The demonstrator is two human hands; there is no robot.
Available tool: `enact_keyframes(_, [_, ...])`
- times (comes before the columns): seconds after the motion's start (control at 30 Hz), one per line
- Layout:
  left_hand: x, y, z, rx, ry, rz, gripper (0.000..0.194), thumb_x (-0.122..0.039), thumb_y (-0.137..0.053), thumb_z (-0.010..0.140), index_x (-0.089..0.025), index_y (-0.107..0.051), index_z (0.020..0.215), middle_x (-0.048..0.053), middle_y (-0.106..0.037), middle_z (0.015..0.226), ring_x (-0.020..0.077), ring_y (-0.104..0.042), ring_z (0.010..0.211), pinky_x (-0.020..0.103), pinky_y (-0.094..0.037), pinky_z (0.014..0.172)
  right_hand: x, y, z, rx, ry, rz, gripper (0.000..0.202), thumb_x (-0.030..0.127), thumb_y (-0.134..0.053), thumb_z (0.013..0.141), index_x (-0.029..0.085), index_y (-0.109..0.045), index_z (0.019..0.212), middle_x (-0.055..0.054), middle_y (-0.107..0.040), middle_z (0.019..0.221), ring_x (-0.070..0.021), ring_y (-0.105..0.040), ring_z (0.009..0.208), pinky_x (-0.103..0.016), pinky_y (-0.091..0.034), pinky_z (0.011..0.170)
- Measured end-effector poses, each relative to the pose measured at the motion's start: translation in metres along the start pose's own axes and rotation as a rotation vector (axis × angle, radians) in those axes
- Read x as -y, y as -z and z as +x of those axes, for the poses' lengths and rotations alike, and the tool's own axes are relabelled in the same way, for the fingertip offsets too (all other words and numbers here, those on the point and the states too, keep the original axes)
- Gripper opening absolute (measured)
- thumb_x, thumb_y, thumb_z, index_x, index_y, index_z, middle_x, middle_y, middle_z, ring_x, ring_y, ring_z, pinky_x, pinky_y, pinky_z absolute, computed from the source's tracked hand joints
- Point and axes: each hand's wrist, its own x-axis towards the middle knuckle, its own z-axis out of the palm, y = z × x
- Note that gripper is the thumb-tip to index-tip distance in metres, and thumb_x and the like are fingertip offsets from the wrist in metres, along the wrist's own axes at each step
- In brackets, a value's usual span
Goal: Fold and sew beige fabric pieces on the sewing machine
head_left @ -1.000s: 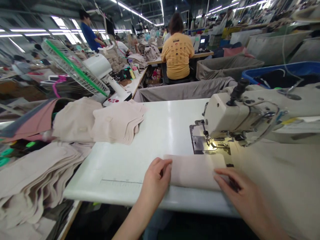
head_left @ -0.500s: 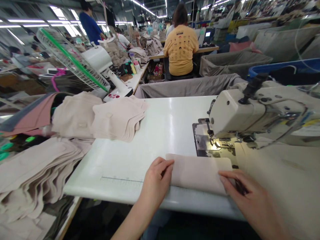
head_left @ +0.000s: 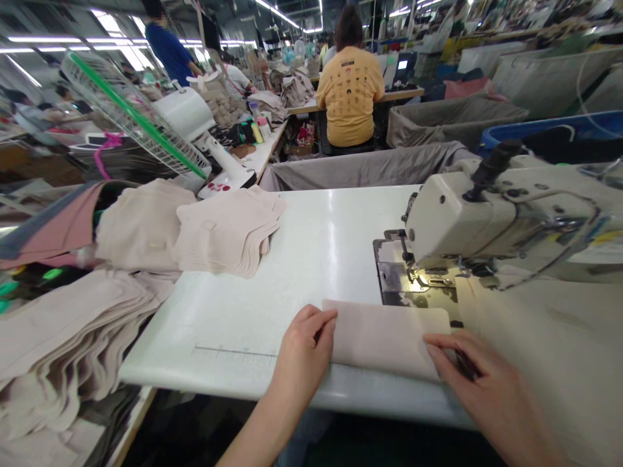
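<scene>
A beige fabric piece lies flat along the front edge of the white sewing table. My left hand pinches its left end between thumb and fingers. At the right end, my right hand has thumb and forefinger closed on the cloth. The sewing machine stands just beyond the piece, its lit presser foot over the metal needle plate. No part of the cloth is under the foot.
Stacked beige panels rest on the table's left side. More cut pieces hang in layers lower left. Behind stand a tilted white fan and a fabric-lined bin. A person in a yellow shirt sits farther back.
The view has shifted very slightly. Both hands and the beige fabric piece stay practically where they were, with the same hold.
</scene>
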Motion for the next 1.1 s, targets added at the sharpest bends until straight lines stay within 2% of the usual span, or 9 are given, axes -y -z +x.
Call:
enact_keyframes(0.13, [-0.002,0.001,0.003,0.021,-0.008,0.017,0.027,-0.021,-0.051,0.093,-0.019,-0.077,0.1,0.004,-0.065,0.081,0.0167,-0.064,0.076,0.03,-0.055,0.072,-0.005,-0.002,-0.001,0.008,-0.006,0.016,0.023,0.045,-0.06,0.088,0.027,-0.076,0.088,-0.003,-0.073,0.093,-0.0201,-0.069,0.081,-0.027,-0.052,0.064])
enact_keyframes(0.23, [-0.002,0.003,0.007,0.021,-0.033,0.027,0.028,-0.024,-0.05,0.093,-0.02,-0.077,0.097,0.003,-0.065,0.08,0.017,-0.065,0.075,0.03,-0.056,0.072,-0.006,-0.003,-0.001,-0.048,-0.043,0.023,0.028,0.046,-0.061,0.09,0.026,-0.074,0.105,-0.004,-0.073,0.101,-0.0187,-0.066,0.076,-0.029,-0.052,0.067])
enact_keyframes(0.3, [-0.001,0.004,0.009,0.016,-0.053,0.033,0.029,-0.027,-0.049,0.094,-0.02,-0.077,0.096,0.003,-0.065,0.079,0.0173,-0.065,0.074,0.031,-0.056,0.07,-0.005,-0.003,0.0,-0.055,-0.08,0.047,0.033,0.047,-0.059,0.092,0.025,-0.072,0.113,-0.004,-0.072,0.099,-0.018,-0.064,0.073,-0.03,-0.052,0.068])
enact_keyframes(0.43, [0.002,0.006,0.012,0.014,-0.076,0.061,0.032,-0.035,-0.049,0.094,-0.02,-0.077,0.094,0.004,-0.067,0.079,0.0181,-0.067,0.074,0.031,-0.057,0.069,0.001,-0.002,0.004,-0.032,-0.095,0.087,0.025,0.04,-0.056,0.093,0.024,-0.074,0.097,-0.004,-0.072,0.092,-0.0187,-0.065,0.078,-0.03,-0.051,0.07])
enact_keyframes(0.63, [0.004,0.006,0.013,-0.002,-0.099,0.093,0.034,-0.041,-0.05,0.095,-0.022,-0.078,0.092,0.003,-0.068,0.08,0.0174,-0.069,0.073,0.028,-0.058,0.066,0.007,0.0,0.008,0.003,-0.102,0.095,0.019,0.032,-0.056,0.091,0.023,-0.072,0.086,-0.001,-0.067,0.079,-0.0155,-0.059,0.066,-0.027,-0.045,0.062])
enact_keyframes(0.83, [0.005,0.008,0.013,0.004,-0.106,0.13,0.035,-0.043,-0.05,0.096,-0.023,-0.078,0.094,0.002,-0.069,0.082,0.0165,-0.069,0.073,0.025,-0.058,0.064,0.009,0.003,0.007,0.006,-0.061,0.09,0.016,0.027,-0.056,0.09,0.022,-0.071,0.083,0.001,-0.063,0.072,-0.0143,-0.057,0.062,-0.026,-0.043,0.059])
enact_keyframes(1.1, [0.01,0.011,0.011,0.05,-0.096,0.161,0.033,-0.045,-0.052,0.096,-0.025,-0.078,0.101,0.001,-0.07,0.089,0.0164,-0.07,0.078,0.024,-0.059,0.07,0.013,0.006,0.011,0.02,-0.084,0.117,0.017,0.03,-0.058,0.091,0.022,-0.072,0.085,-0.002,-0.07,0.08,-0.0158,-0.064,0.069,-0.026,-0.049,0.064])
